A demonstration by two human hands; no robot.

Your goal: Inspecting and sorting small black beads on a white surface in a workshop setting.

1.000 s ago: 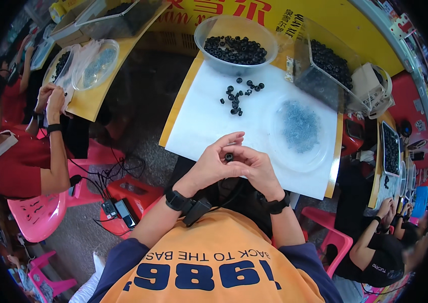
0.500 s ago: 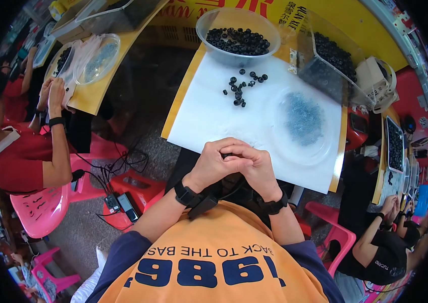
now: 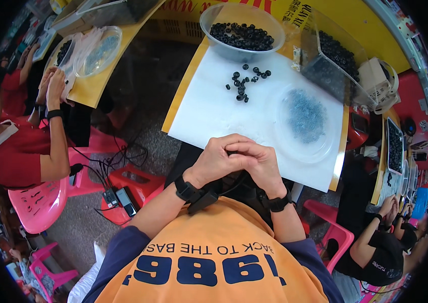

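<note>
My left hand and my right hand are pressed together at the near edge of the white-covered table. Their fingers are curled over one another. A bit of something dark shows between them; the fingers hide nearly all of it. Beyond them, several small black ring-shaped pieces lie loose on the white sheet. To the right, a clear round plastic lid holds a heap of tiny pale-blue translucent pieces.
A clear bowl of black pieces stands at the table's far edge, beside a clear bin of more. Co-workers sit left and right. A red stool with cables and a pink chair flank me.
The view has shifted slightly, so the table contents sit a little differently in the picture. My hands stay clasped together, with the fingers closed a little more over the dark thing.
</note>
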